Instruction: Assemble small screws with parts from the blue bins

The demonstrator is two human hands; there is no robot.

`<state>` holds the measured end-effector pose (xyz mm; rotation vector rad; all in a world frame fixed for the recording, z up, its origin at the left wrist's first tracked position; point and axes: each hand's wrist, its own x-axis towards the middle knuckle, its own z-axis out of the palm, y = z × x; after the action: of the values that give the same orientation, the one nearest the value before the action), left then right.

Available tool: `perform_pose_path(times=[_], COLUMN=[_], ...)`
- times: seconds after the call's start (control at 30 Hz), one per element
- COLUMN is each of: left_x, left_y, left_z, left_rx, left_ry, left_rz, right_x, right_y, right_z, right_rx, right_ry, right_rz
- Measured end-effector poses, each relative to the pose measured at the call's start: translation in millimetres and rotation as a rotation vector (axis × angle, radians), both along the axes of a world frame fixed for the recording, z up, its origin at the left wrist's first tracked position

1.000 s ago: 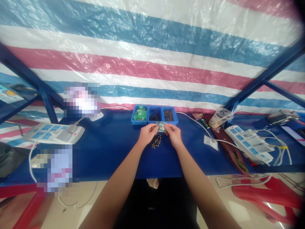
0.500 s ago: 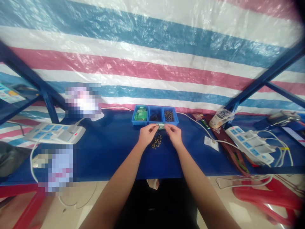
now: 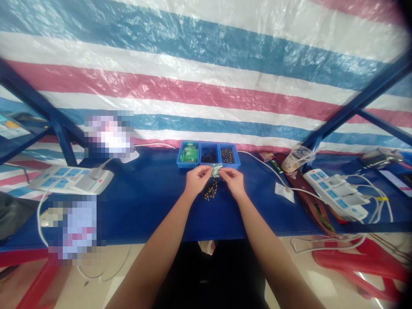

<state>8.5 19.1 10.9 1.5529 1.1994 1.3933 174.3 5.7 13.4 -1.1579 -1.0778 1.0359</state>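
Between both hands, in front of the blue bins, is a small green circuit board (image 3: 215, 170) with pale, shiny parts on it; its details are blurred. My left hand (image 3: 196, 179) pinches the board's left end with thumb and fingers. At the opposite end, the closed fingertips of my right hand (image 3: 234, 179) grip it too. Just below the board a small pile of black-and-brass pieces (image 3: 210, 190) lies on the table. Behind the hands stand three blue bins: one with green boards (image 3: 189, 153), one with dark parts (image 3: 209, 155), one with small black-and-metal pieces (image 3: 228, 156).
A blue table (image 3: 144, 206) carries a left power strip (image 3: 72, 179) and a right power strip (image 3: 334, 193) with white cables. A plastic cup (image 3: 298, 159), a brown strap (image 3: 305, 193) and a small white packet (image 3: 284, 192) lie to the right. Striped sheeting (image 3: 206, 94) hangs behind.
The board is now tilted so that more of its face shows. Both hands still hold it in nearly the same place; the whole view has shifted slightly.
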Motion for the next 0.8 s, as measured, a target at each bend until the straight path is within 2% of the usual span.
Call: perform_pose_path(times=[0.27, 0.43, 0.63, 0.8], left_x=[-0.7, -1.2, -4.6, -4.6], left_y=[0.5, 0.9, 2.6, 2.8], left_z=[0.7, -3.2, 2.2, -0.7], left_rx=[-0.019, -0.023, 0.037, -0.073], left_ry=[-0.025, 0.094, 0.069, 0.041], left_rz=[-0.064, -0.155, -0.144, -0.181], right_x=[-0.5, -0.7, 1.5, 1.1], right_y=[2.1, 3.2, 2.1, 1.2], right_z=[-5.7, -5.5, -3.1, -3.0], right_rx=[0.023, 0.02, 0.015, 0.016], right_ry=[0.065, 0.145, 0.102, 0.079], right_rz=[0.012, 0.009, 0.03, 0.045])
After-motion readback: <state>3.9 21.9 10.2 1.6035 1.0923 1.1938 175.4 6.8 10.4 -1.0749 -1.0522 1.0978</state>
